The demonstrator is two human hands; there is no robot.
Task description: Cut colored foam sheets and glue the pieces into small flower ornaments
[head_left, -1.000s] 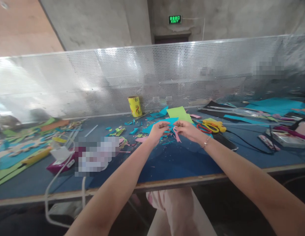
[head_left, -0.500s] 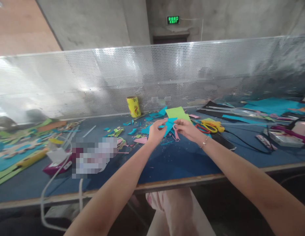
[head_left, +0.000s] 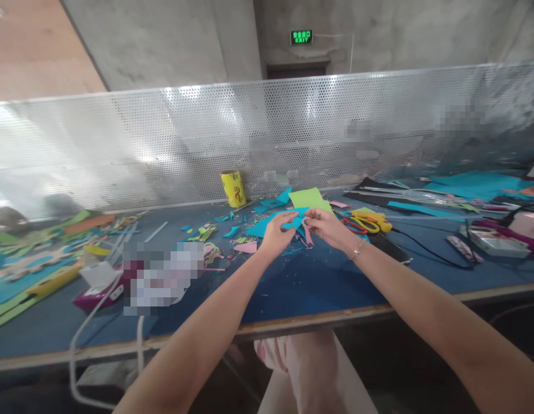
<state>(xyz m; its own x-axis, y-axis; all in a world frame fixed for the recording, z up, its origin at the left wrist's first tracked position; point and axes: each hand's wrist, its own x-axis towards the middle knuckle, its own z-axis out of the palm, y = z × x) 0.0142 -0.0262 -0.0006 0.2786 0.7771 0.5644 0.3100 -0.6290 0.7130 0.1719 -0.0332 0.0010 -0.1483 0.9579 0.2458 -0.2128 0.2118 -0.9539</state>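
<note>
Both my arms reach out over the middle of a blue-topped table [head_left: 301, 287]. My left hand [head_left: 279, 231] and my right hand [head_left: 326, 225] meet above it, fingers pinched on a small blue paper piece [head_left: 295, 224]. A thin pink paper strip [head_left: 308, 234] hangs down under my right hand. A larger blue paper sheet [head_left: 262, 227] lies on the table just behind my left hand. My right wrist wears a thin bracelet.
Yellow-and-red scissors [head_left: 368, 221] lie right of my hands, a green sheet [head_left: 310, 199] behind them, a yellow tape roll [head_left: 232, 188] by the perforated metal screen [head_left: 206, 138]. Paper scraps cover the left side; a black cable [head_left: 422, 250], boxes and blue sheets lie at the right.
My hands stay together at the same spot. Half a second ago the blue piece was spread out between them; now it is drawn in under my fingertips. The camera shifted slightly.
</note>
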